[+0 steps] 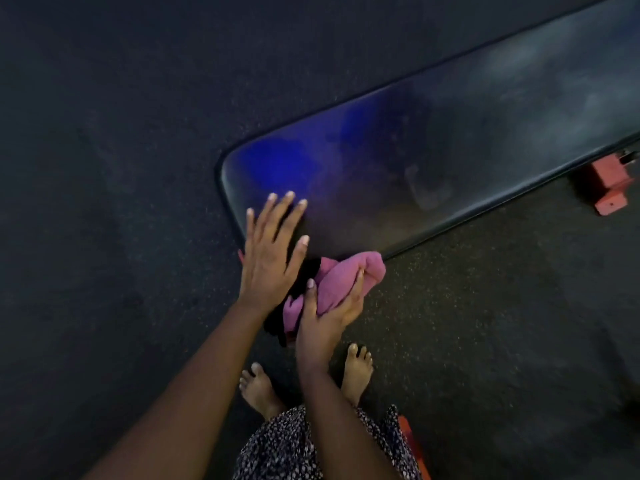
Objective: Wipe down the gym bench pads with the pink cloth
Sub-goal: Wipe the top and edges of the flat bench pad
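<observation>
One pink cloth (337,289) bunched in right hand (329,313); left hand (272,251) spread flat on one bench pad (433,161).

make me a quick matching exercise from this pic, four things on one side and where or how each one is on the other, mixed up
Things:
1. left hand
2. right hand
3. pad
4. red bracket

States:
A. dark and smudged, with a blue glare near its end
B. closed around the pink cloth
C. on the floor under the pad's right part
D. flat, fingers spread, on the pad's corner

Pairs: 1-D, 2-B, 3-A, 4-C
</observation>
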A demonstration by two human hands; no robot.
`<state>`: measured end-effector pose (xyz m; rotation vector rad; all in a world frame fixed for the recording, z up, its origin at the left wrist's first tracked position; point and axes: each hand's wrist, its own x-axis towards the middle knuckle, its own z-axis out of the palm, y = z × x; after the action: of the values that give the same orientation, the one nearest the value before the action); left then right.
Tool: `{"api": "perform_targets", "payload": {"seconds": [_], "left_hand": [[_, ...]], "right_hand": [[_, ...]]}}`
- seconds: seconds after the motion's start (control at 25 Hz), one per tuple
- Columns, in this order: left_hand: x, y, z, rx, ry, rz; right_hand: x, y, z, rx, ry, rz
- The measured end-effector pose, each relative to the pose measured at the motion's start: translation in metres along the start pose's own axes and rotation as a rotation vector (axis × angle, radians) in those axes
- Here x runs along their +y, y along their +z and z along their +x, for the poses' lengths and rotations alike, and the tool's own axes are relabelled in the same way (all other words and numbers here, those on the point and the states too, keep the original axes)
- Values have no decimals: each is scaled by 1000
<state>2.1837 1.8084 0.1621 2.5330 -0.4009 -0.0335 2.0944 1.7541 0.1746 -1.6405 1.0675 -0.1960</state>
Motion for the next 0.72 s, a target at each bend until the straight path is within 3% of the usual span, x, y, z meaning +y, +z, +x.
{"api": "perform_targets", "payload": {"seconds": [0.12,0.2,0.28,0.4,0.6,0.72], "left_hand": [[-10,-20,-34,130,-470,-392],[-19,-30,-28,102,-806,-900],[-28,-36,-19,38,-999,-1351],[-34,-42,-20,30,-1040,-1575],[-39,-50,-33,98,-1054,-1783],[-39,-46,-43,166,-1094,-1807]], "right_hand": [[1,14,-35,-49,13,-66],[10,8,-47,-117,-30,-227],[17,-14,-49,-231,-161,-472],[-7,-44,-37,-370,-401,-722],[-107,12,22,-482,-1272,-1060],[-151,96,47,-622,-1390,-1468]]}}
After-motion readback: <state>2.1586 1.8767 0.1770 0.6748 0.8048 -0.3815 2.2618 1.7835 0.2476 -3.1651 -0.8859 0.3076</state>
